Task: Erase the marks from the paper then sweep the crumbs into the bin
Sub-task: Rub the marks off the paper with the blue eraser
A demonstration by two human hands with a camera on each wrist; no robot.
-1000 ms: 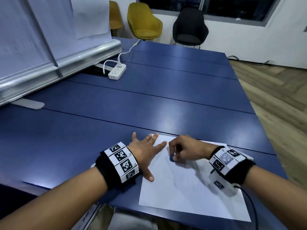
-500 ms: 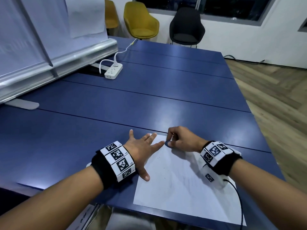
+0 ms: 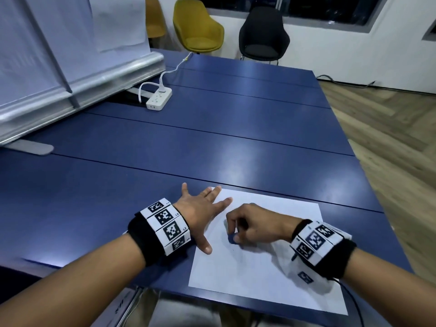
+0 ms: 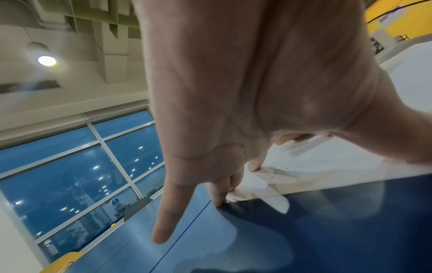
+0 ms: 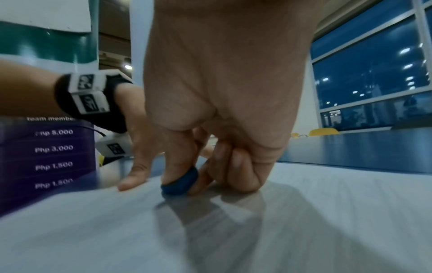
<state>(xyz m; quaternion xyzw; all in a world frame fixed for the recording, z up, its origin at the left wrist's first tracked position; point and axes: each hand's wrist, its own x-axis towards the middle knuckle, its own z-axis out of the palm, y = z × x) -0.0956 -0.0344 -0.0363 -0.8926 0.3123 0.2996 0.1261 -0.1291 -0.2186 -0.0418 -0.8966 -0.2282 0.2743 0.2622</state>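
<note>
Erasing on paper [image 3: 259,274], blue table [image 3: 212,149].
Left hand [image 3: 200,210] spread flat, pinning the sheet's left edge; right hand [image 3: 254,224] pinches blue eraser [image 3: 233,239] against paper.

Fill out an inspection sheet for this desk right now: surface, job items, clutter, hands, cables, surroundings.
Surface: blue table, seamed panels.
Job's things: white paper at the near edge; blue eraser pressed onto it; no bin seen.
Clutter: white power strip; banner stand at far left.
Grippers: left hand flat, fingers spread over the paper's corner; right hand pinches the eraser.
Cables: white cord to the strip.
Surroundings: yellow chair, black chair, wood floor.
</note>
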